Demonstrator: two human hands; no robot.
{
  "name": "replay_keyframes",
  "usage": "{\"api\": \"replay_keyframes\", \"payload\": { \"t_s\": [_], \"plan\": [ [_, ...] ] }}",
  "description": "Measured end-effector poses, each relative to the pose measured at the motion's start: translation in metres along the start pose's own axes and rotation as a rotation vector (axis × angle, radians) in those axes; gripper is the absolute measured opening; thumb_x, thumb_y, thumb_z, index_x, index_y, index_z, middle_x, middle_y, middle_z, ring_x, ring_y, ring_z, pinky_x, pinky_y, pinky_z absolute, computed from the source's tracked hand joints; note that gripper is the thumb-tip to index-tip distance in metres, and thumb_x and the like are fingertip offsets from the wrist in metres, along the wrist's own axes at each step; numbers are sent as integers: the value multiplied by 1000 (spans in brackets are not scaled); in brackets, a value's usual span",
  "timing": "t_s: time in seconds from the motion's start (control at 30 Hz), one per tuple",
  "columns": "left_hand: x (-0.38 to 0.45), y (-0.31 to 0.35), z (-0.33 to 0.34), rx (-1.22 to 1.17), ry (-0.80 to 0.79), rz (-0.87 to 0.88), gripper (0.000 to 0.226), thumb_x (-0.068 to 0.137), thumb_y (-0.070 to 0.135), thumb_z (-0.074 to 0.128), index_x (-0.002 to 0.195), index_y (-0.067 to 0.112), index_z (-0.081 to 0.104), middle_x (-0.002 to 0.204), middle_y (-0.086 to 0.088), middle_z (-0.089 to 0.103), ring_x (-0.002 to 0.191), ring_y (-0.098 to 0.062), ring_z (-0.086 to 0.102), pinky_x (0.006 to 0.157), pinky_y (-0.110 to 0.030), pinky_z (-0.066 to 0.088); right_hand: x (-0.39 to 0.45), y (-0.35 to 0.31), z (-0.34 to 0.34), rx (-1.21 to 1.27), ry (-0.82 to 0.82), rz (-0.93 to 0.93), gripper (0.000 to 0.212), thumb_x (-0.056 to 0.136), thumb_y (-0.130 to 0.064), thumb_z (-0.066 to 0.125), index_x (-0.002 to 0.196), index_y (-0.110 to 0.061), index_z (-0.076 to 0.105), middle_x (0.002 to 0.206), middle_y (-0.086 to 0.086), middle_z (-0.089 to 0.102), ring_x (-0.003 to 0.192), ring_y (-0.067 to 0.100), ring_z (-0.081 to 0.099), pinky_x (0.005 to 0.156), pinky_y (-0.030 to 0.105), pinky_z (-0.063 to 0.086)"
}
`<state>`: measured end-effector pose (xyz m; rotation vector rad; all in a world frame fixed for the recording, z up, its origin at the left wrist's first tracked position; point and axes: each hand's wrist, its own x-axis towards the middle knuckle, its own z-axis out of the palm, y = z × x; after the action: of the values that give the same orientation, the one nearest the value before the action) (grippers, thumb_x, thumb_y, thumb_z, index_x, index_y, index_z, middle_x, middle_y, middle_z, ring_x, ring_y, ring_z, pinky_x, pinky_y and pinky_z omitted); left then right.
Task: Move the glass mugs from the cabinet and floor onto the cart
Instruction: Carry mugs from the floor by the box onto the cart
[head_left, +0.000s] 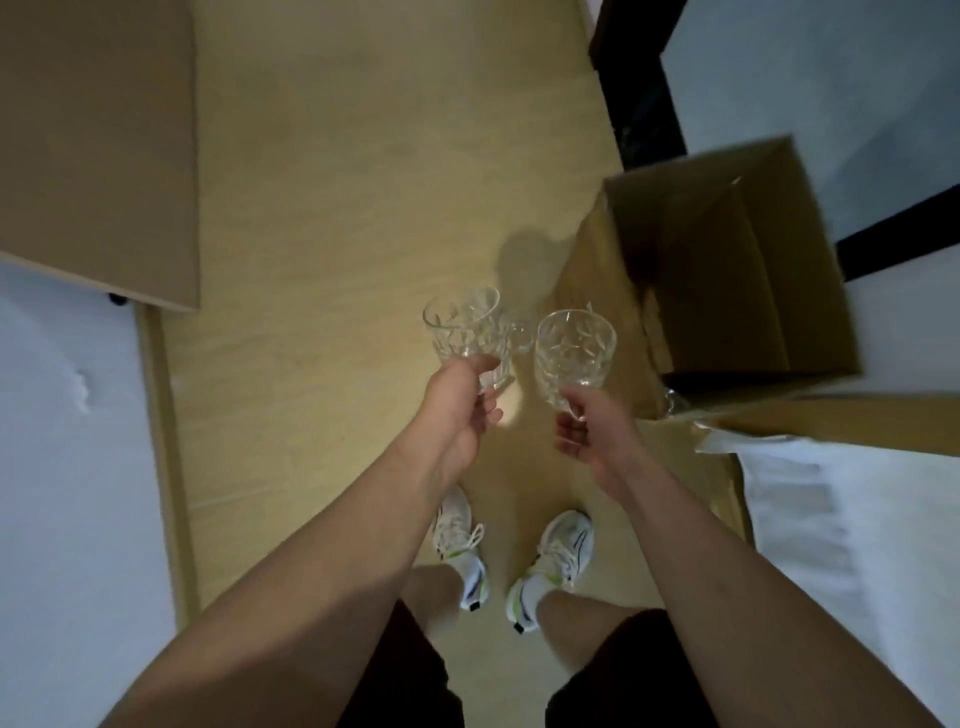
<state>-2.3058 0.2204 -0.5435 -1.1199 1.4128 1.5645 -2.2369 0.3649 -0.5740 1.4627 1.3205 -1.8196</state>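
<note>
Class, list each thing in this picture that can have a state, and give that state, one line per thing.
Left hand: grips the left glass mug.
Right hand: pinches the right glass mug at its base.
Left glass mug: empty, held off the floor, tilted.
Right glass mug: empty, held off the floor.
Cardboard box: open, flaps up.

no readable text, labels, brands or numbers anywhere
</note>
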Motion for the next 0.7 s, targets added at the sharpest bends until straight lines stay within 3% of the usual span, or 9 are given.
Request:
{"api": "replay_keyframes", "payload": {
  "t_s": [0.1,0.17,0.23,0.3,0.33,0.4,0.5,0.6,0.7],
  "plan": [
    [-82,68,-10,-65,-46,43,10,90,21,63,88,14,56,86,-11,47,67,-21,47,64,-33,47,-89,-65,22,-71,-77,-121,24,94,-38,62,90,-15,56,85,6,59,82,22,57,81,40,51],
    [-136,116,-19,-95,-106,101,19,90,30,63,83,16,53,93,-15,49,83,-27,50,77,-37,50,-145,-109,40,-111,-112,-214,36,93,-47,62,101,-12,61,92,7,60,88,24,58,88,42,52],
    [-179,161,-26,-114,-150,186,24,91,36,60,79,17,50,92,-15,50,85,-28,50,78,-37,49,-188,-150,58,-129,-107,-302,47,90,-53,62,111,-11,63,96,9,61,90,25,59,87,43,54],
    [-223,203,-36,-121,-151,278,29,92,39,56,74,18,49,85,-13,51,78,-26,50,77,-36,49,-228,-187,76,-140,-173,-380,42,92,-50,58,100,-9,65,84,9,58,80,26,56,73,38,54],
    [-245,221,-41,-123,-139,330,31,93,40,54,72,18,48,84,-12,51,77,-26,50,81,-37,50,-248,-204,85,-119,-224,-404,35,94,-46,55,84,-13,60,74,8,53,72,25,51,64,33,49],
    [-280,248,-51,-122,-116,418,33,94,42,50,70,19,48,84,-12,53,81,-27,51,89,-40,51,-281,-230,101,-99,-251,-435,40,98,-42,48,66,-19,47,66,6,50,66,23,51,66,34,51],
    [-328,275,-72,-170,-94,539,33,96,41,48,69,21,48,84,-9,54,82,-27,53,78,-37,52,-328,-261,122,-165,-264,-543,41,98,-45,44,67,-18,46,83,12,60,78,28,61,88,47,55],
    [-369,284,-98,-266,-56,636,29,95,39,47,71,23,47,92,-7,55,84,-27,53,66,-32,53,-364,-283,140,-239,-330,-622,41,95,-46,45,65,-19,46,87,17,62,74,30,63,79,42,56],
    [-409,277,-122,-356,-1,704,26,95,36,44,72,24,47,98,-6,51,85,-26,51,66,-30,53,-394,-294,155,-332,-437,-665,41,93,-47,47,62,-21,46,87,19,66,73,30,66,71,38,58]
  ]
}}
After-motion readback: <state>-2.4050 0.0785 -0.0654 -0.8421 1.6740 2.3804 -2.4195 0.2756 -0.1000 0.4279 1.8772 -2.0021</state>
